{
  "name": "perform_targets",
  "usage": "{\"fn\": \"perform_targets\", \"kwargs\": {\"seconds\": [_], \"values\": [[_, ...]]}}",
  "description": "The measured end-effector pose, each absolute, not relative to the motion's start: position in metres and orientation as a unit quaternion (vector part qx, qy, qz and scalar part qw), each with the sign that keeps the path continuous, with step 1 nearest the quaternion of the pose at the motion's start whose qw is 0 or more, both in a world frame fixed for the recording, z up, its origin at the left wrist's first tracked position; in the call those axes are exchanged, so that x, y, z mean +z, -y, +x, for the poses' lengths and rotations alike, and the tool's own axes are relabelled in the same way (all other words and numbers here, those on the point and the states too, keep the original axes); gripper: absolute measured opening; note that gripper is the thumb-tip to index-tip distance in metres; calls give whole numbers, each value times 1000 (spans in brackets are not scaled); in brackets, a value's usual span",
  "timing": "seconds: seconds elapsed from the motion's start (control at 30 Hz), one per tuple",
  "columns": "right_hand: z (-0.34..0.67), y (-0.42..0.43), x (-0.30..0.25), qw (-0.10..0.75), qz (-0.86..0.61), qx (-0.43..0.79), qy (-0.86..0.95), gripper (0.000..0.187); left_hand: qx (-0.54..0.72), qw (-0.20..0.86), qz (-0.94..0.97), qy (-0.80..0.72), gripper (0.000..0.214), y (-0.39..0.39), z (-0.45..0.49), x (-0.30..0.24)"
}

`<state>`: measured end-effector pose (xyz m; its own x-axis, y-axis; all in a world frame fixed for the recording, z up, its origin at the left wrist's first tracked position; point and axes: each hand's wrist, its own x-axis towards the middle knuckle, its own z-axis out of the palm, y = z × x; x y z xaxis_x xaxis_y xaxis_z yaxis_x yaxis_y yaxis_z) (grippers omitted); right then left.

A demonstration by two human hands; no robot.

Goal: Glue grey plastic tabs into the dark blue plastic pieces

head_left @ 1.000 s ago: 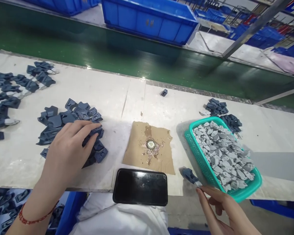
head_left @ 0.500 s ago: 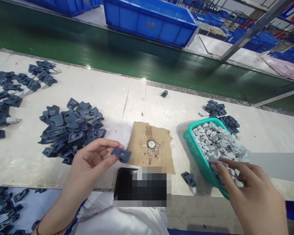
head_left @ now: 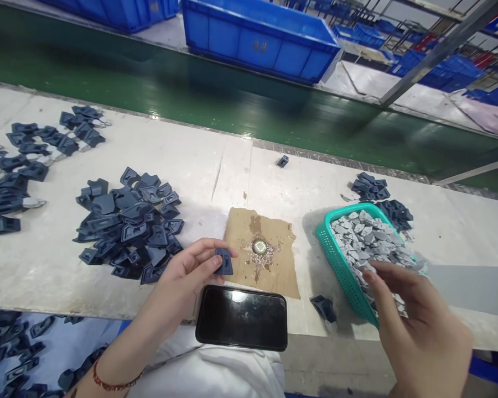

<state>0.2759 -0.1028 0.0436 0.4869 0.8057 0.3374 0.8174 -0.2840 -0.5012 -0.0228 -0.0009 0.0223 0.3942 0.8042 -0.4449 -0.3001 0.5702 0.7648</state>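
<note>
My left hand pinches a dark blue plastic piece between thumb and fingers, just left of a brown cardboard square with a small round metal cap on it. A heap of the same dark blue pieces lies to the left of that hand. My right hand reaches with curled fingers into a teal basket full of small grey pieces; what its fingertips hold is hidden. One assembled blue piece lies by the basket.
A black phone lies at the table's near edge. More dark blue pieces sit at the far left and behind the basket. A green conveyor belt runs beyond the table, with blue crates behind it.
My left hand left the heap with one blue piece and carried it toward the cardboard. My right hand rose from the table edge into the teal basket.
</note>
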Motion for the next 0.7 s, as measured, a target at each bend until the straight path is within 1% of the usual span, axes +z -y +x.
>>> {"fn": "perform_targets", "kwargs": {"seconds": [0.07, 0.1, 0.23, 0.4, 0.5, 0.57, 0.7], "values": [[260, 96, 42, 380, -741, 35, 552, 16, 343, 779, 312, -422, 25, -1, -21, 20], [251, 91, 41, 392, -715, 58, 576, 14, 341, 779, 320, -418, 25, -1, -20, 19], [217, 67, 30, 401, -669, 161, 605, 17, 350, 775, 346, -397, 26, -2, -15, 15], [194, 46, 8, 433, -670, 237, 555, 9, 364, 764, 387, -366, 22, -2, -9, 10], [192, 40, -2, 460, -658, 245, 544, 10, 358, 744, 426, -369, 21, 0, -8, 8], [194, 39, -4, 464, -653, 239, 549, 10, 357, 741, 435, -367, 21, 2, -7, 6], [200, 39, 2, 427, -647, 245, 583, 15, 362, 718, 457, -381, 18, 5, -5, 0]]}}
